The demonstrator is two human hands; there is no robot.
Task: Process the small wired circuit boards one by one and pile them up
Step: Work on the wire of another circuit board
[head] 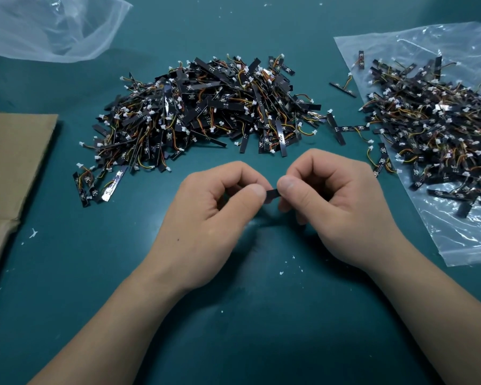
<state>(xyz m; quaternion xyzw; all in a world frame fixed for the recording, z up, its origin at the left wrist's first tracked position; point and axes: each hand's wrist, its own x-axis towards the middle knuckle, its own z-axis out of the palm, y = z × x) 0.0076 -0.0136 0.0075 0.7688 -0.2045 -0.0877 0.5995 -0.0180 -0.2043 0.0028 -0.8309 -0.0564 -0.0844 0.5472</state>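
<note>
One circuit board (272, 195) — between left hand (214, 209) and right hand (335, 207); pile (203, 112) beyond

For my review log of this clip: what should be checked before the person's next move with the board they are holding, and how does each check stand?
1. Grip on the board: ok; the left hand and right hand each pinch one end.
2. Single board held: cannot tell; only a short black stretch shows between the thumbs.
3. Wire and connector intact: cannot tell; the fingers hide them.
4. Destination known: cannot tell; the central pile and the right pile on the clear bag look alike.
5. Piles tidy: not ok; stray boards lie on the table between them.
</note>
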